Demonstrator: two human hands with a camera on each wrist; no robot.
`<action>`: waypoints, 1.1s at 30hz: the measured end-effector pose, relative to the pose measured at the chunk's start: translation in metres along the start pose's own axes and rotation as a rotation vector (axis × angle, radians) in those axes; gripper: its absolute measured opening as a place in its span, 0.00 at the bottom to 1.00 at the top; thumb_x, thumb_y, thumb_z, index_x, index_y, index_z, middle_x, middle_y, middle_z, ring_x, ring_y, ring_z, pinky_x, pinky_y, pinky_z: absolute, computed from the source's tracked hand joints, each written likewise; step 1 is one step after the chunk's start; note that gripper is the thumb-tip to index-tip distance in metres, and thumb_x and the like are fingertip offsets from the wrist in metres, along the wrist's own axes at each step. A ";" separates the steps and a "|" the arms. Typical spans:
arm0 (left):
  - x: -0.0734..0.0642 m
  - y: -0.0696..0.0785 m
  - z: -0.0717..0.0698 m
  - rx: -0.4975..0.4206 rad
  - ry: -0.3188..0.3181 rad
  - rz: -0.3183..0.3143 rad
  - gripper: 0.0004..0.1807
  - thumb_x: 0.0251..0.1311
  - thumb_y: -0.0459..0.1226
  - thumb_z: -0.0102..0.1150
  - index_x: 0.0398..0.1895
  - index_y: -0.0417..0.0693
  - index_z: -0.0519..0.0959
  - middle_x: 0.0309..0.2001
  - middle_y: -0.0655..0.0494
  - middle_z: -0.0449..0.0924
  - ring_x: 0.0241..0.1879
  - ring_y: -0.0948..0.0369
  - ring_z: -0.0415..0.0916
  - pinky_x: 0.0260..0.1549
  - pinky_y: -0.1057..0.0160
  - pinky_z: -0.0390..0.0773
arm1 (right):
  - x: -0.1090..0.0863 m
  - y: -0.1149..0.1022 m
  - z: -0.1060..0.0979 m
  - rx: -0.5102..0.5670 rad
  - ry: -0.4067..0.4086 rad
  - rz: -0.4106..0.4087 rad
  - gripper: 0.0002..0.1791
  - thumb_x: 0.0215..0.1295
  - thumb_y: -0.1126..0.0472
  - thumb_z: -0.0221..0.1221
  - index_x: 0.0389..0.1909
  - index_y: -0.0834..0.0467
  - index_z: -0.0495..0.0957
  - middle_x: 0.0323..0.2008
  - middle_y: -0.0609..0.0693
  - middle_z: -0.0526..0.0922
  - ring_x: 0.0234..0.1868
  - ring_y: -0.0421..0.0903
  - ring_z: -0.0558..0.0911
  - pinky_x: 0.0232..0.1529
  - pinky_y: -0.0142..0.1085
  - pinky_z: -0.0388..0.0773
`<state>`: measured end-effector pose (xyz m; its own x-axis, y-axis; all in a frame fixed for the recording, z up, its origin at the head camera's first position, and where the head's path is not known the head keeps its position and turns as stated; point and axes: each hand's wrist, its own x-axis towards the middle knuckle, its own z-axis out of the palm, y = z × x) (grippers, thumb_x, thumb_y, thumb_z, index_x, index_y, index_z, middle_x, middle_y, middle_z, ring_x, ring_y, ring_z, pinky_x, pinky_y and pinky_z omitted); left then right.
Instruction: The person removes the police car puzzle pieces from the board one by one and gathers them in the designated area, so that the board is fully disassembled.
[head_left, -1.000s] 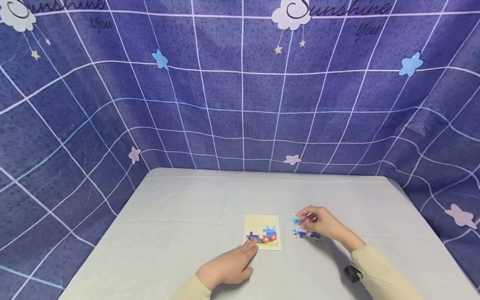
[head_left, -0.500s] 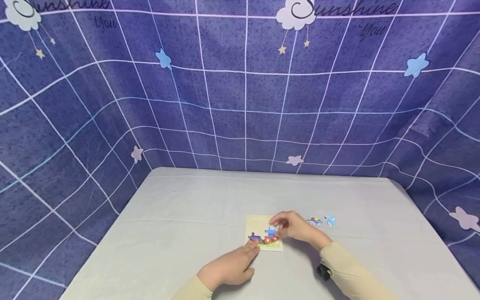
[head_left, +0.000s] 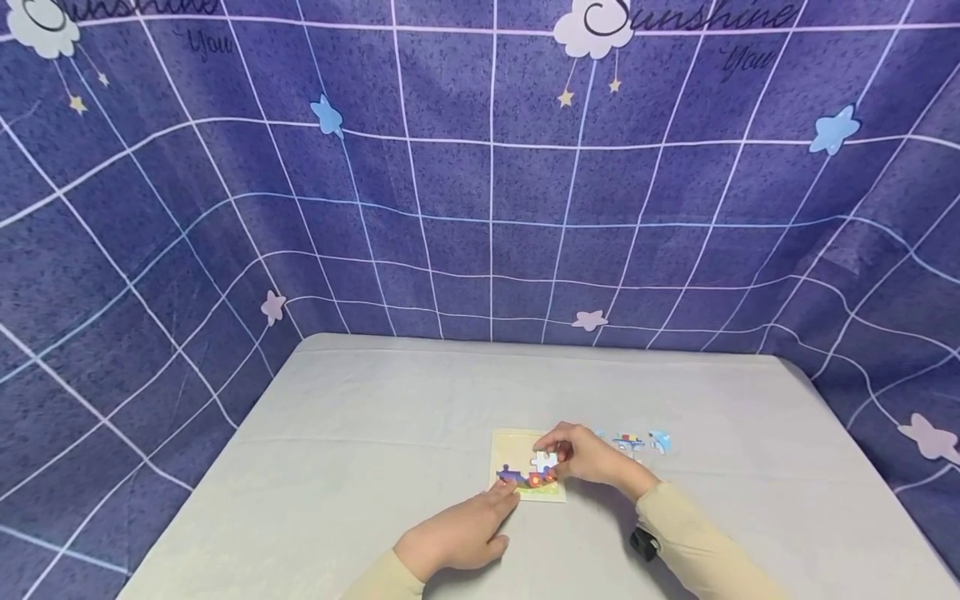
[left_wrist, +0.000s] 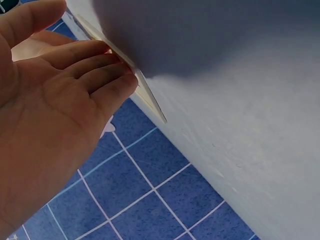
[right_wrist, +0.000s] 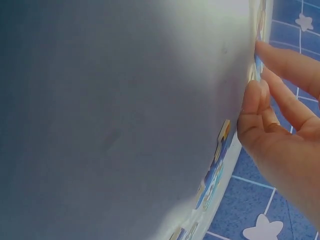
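Note:
A pale, shallow puzzle tray (head_left: 513, 437) lies on the table, with train-picture pieces (head_left: 517, 482) along its near side. My left hand (head_left: 467, 527) rests on the tray's near-left corner with its fingers straight; the left wrist view shows that hand's fingertips at the tray edge (left_wrist: 152, 100). At the tray's right side, my right hand (head_left: 588, 454) pinches a jigsaw piece (head_left: 544, 461) that looks white with glare. In the right wrist view, the right hand's bent fingers and thumb (right_wrist: 252, 95) are at the tray, seen edge-on.
Loose jigsaw pieces (head_left: 628, 442) lie right of the tray, partly behind my right hand; another blue piece (head_left: 660, 442) lies beside them. A pale cloth covers the table (head_left: 375, 400). A blue grid-patterned curtain (head_left: 450, 250) hangs at the back and sides.
My right hand has moved left from the loose pieces to the tray's right side. The piece there has turned from blue to glaring white. My left hand has stayed on the tray.

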<state>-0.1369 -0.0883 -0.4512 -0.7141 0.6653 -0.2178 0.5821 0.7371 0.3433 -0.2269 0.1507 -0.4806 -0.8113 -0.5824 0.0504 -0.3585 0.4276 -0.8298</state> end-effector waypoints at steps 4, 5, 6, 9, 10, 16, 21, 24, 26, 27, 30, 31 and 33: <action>0.000 -0.001 0.000 0.003 -0.006 0.002 0.30 0.64 0.41 0.54 0.67 0.37 0.67 0.70 0.43 0.62 0.71 0.55 0.56 0.67 0.60 0.60 | 0.000 0.000 0.001 -0.028 0.003 0.000 0.21 0.46 0.78 0.64 0.46 0.66 0.81 0.34 0.56 0.75 0.31 0.42 0.73 0.32 0.28 0.74; 0.000 -0.001 0.001 0.003 -0.007 0.002 0.30 0.64 0.41 0.54 0.67 0.37 0.66 0.70 0.44 0.62 0.71 0.55 0.56 0.67 0.60 0.60 | 0.000 0.001 0.001 -0.028 0.005 0.000 0.21 0.46 0.79 0.64 0.45 0.65 0.81 0.33 0.56 0.75 0.31 0.42 0.72 0.32 0.28 0.74; 0.000 -0.001 0.001 0.005 -0.008 0.001 0.30 0.64 0.41 0.54 0.67 0.37 0.66 0.70 0.44 0.62 0.71 0.55 0.56 0.67 0.60 0.60 | 0.000 0.001 0.001 -0.022 0.007 -0.003 0.21 0.46 0.79 0.64 0.45 0.65 0.81 0.33 0.56 0.75 0.31 0.41 0.72 0.31 0.28 0.74; 0.000 -0.002 0.001 0.004 -0.009 0.002 0.30 0.64 0.41 0.54 0.67 0.37 0.66 0.70 0.44 0.61 0.71 0.55 0.56 0.67 0.60 0.60 | 0.000 0.001 0.000 0.003 0.009 -0.020 0.21 0.46 0.80 0.63 0.44 0.66 0.80 0.32 0.57 0.78 0.30 0.41 0.73 0.31 0.29 0.75; 0.000 -0.002 0.001 0.005 -0.008 0.002 0.30 0.64 0.41 0.54 0.67 0.37 0.66 0.70 0.44 0.61 0.71 0.55 0.56 0.67 0.60 0.60 | 0.000 0.001 -0.001 0.012 0.008 -0.027 0.20 0.46 0.80 0.63 0.44 0.66 0.80 0.31 0.57 0.78 0.29 0.41 0.73 0.31 0.29 0.76; 0.001 -0.003 0.002 0.004 -0.006 0.010 0.30 0.64 0.41 0.54 0.67 0.37 0.66 0.70 0.44 0.61 0.71 0.55 0.56 0.67 0.60 0.60 | -0.002 0.000 -0.004 0.047 0.002 -0.037 0.18 0.51 0.81 0.61 0.43 0.66 0.80 0.31 0.59 0.80 0.30 0.44 0.77 0.33 0.31 0.78; 0.001 -0.003 0.003 0.005 -0.008 0.011 0.30 0.65 0.42 0.54 0.67 0.38 0.66 0.70 0.44 0.61 0.71 0.56 0.56 0.67 0.59 0.61 | -0.004 0.004 -0.005 0.107 0.006 -0.015 0.17 0.51 0.81 0.60 0.44 0.67 0.79 0.33 0.62 0.82 0.30 0.44 0.78 0.29 0.28 0.76; 0.001 -0.003 0.003 0.007 -0.001 0.012 0.30 0.64 0.42 0.54 0.67 0.37 0.66 0.70 0.44 0.61 0.71 0.55 0.55 0.67 0.59 0.61 | -0.006 0.004 -0.009 0.146 0.021 0.002 0.17 0.52 0.79 0.61 0.45 0.68 0.78 0.33 0.63 0.81 0.28 0.43 0.77 0.25 0.29 0.76; 0.000 -0.003 0.002 0.011 0.002 0.015 0.30 0.64 0.42 0.54 0.67 0.37 0.66 0.70 0.43 0.61 0.71 0.55 0.55 0.68 0.59 0.60 | -0.009 0.002 -0.015 0.153 0.031 0.010 0.18 0.53 0.78 0.59 0.47 0.68 0.78 0.33 0.63 0.81 0.29 0.44 0.77 0.26 0.33 0.79; 0.000 -0.002 0.002 0.012 0.004 0.017 0.30 0.64 0.41 0.54 0.67 0.36 0.66 0.70 0.43 0.61 0.71 0.55 0.55 0.68 0.59 0.60 | -0.011 0.001 -0.018 0.156 0.035 0.015 0.18 0.54 0.78 0.59 0.48 0.68 0.78 0.33 0.63 0.81 0.29 0.45 0.78 0.27 0.35 0.80; -0.001 -0.002 0.002 0.015 0.004 0.019 0.30 0.64 0.42 0.54 0.67 0.36 0.66 0.70 0.43 0.60 0.72 0.55 0.55 0.68 0.59 0.60 | -0.019 0.002 -0.031 0.150 0.046 0.017 0.19 0.56 0.76 0.57 0.50 0.68 0.78 0.34 0.62 0.81 0.31 0.49 0.80 0.32 0.40 0.83; -0.001 -0.002 0.002 0.014 0.005 0.019 0.30 0.64 0.42 0.54 0.67 0.36 0.66 0.70 0.43 0.60 0.72 0.55 0.55 0.68 0.59 0.60 | -0.022 0.004 -0.037 0.154 0.047 0.022 0.19 0.57 0.76 0.57 0.51 0.69 0.77 0.35 0.63 0.81 0.32 0.50 0.80 0.34 0.41 0.83; -0.001 -0.002 0.001 0.014 0.007 0.021 0.30 0.64 0.41 0.54 0.67 0.36 0.66 0.70 0.43 0.61 0.71 0.55 0.55 0.68 0.59 0.60 | -0.030 0.007 -0.048 0.142 0.050 0.040 0.19 0.58 0.74 0.58 0.53 0.69 0.77 0.38 0.63 0.82 0.35 0.51 0.81 0.36 0.39 0.83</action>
<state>-0.1367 -0.0899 -0.4527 -0.7045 0.6798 -0.2040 0.6022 0.7246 0.3352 -0.2269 0.2045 -0.4617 -0.8469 -0.5302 0.0408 -0.2595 0.3451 -0.9020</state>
